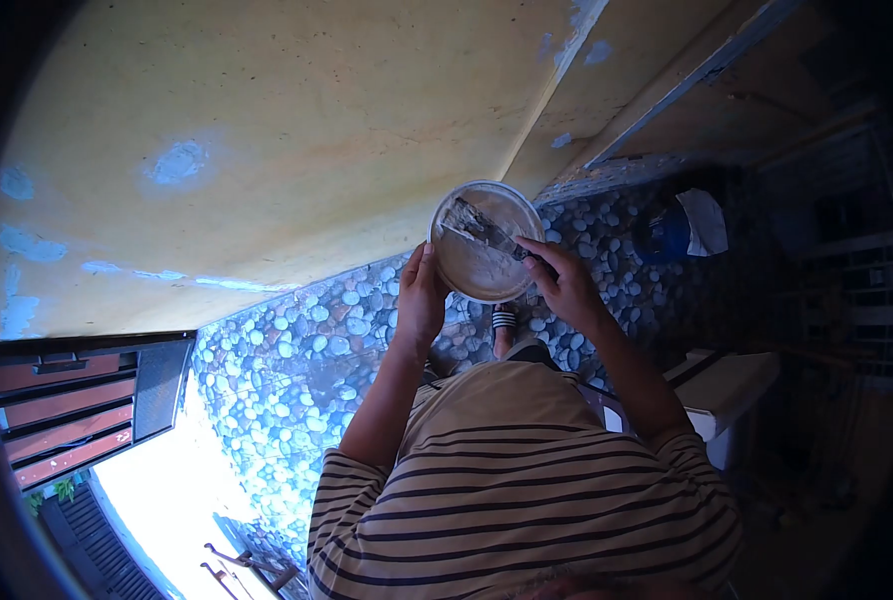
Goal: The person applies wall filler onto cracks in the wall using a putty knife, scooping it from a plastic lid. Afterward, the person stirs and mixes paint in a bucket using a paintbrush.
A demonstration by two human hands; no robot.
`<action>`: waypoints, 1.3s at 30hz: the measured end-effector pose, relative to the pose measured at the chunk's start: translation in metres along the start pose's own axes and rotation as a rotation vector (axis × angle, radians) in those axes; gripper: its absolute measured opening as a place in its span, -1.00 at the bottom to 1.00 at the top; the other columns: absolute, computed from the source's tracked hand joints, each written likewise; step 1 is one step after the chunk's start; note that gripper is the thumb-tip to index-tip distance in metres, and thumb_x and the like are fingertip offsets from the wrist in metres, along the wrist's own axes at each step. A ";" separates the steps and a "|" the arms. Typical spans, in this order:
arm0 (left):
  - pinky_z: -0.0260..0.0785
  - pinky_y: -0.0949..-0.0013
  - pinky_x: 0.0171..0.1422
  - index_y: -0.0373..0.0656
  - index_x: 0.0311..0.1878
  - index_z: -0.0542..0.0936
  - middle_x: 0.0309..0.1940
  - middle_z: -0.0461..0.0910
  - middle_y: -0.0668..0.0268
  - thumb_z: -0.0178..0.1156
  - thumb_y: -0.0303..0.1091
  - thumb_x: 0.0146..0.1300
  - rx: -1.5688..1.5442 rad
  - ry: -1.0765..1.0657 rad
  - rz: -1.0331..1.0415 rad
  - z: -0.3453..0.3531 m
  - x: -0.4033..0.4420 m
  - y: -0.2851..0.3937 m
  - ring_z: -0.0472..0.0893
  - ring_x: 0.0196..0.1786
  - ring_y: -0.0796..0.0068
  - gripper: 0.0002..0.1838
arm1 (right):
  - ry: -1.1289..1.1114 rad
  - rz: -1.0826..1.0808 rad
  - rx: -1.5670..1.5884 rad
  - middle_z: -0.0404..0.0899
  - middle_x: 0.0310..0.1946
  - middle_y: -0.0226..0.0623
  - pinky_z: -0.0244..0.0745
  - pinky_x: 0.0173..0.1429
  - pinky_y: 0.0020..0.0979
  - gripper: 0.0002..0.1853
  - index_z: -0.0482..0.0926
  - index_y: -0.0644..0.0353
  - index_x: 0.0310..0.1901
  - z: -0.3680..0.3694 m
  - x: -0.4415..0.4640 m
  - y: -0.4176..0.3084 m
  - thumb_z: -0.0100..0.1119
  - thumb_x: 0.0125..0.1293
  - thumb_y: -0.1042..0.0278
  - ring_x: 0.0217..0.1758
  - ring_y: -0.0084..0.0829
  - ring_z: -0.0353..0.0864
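My left hand is closed on the left rim of a round white tub, held up in front of my body. Pale, creamy filler coats the inside of the tub. In my right hand is the dark handle of a putty knife; its blade lies over the tub's opening and is smeared with filler. Beyond the tub rises a yellowish wall with several whitish filler patches, one of them a round patch at the left.
Pebble-patterned flooring runs along the wall's foot. A blue container with a pale sheet on it stands at the right. Near my right elbow is a light-coloured bench-like object. A red slatted gate is at the left.
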State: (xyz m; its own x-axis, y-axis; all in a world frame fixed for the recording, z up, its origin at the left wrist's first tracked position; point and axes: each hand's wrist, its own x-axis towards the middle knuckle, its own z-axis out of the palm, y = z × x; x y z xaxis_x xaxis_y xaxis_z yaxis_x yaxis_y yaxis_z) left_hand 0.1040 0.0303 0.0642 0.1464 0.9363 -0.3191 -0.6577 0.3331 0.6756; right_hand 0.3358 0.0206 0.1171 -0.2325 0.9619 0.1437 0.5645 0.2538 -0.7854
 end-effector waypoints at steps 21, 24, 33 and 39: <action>0.54 0.37 0.15 -0.32 0.20 0.50 0.02 0.63 0.22 -0.06 -0.18 0.61 0.082 -0.061 0.218 0.009 0.041 -0.023 0.65 0.04 0.46 -0.61 | 0.251 0.365 0.499 0.50 -0.42 -0.51 0.30 -0.43 -0.65 -0.67 0.57 0.17 0.22 -0.072 0.049 0.062 0.16 0.52 0.27 -0.47 -0.75 0.38; 0.54 0.39 0.12 -0.31 0.16 0.51 -0.01 0.63 0.23 -0.06 -0.17 0.61 0.140 -0.043 0.275 0.013 0.044 -0.028 0.65 0.02 0.47 -0.62 | 0.248 0.430 0.718 0.44 -0.42 -0.52 0.16 -0.49 -0.65 -0.69 0.56 0.17 0.21 -0.092 0.074 0.073 0.13 0.54 0.26 -0.52 -0.74 0.28; 0.52 0.39 0.09 -0.33 0.12 0.51 -0.03 0.62 0.21 -0.04 -0.27 0.58 0.079 0.055 0.213 0.012 0.032 -0.025 0.62 0.01 0.45 -0.69 | 0.271 0.470 0.762 0.40 -0.49 -0.51 0.11 -0.60 -0.61 -0.81 0.52 0.15 -0.13 -0.108 0.112 0.047 0.09 0.55 0.21 -0.64 -0.73 0.24; 0.53 0.41 0.10 -0.32 0.11 0.52 -0.03 0.64 0.24 -0.06 -0.16 0.61 0.123 0.033 0.211 0.001 0.037 -0.032 0.64 0.01 0.49 -0.63 | 0.264 0.592 1.038 0.41 -0.43 -0.50 0.09 -0.60 -0.60 -0.87 0.48 0.13 -0.02 -0.116 0.123 0.031 0.04 0.51 0.33 -0.61 -0.72 0.24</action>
State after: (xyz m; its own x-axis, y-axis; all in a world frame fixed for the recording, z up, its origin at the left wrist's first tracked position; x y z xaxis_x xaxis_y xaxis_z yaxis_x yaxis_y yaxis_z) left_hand 0.1314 0.0546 0.0309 -0.0103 0.9832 -0.1824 -0.5760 0.1433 0.8048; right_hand 0.4165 0.1582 0.1806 0.0820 0.9229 -0.3762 -0.3993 -0.3154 -0.8609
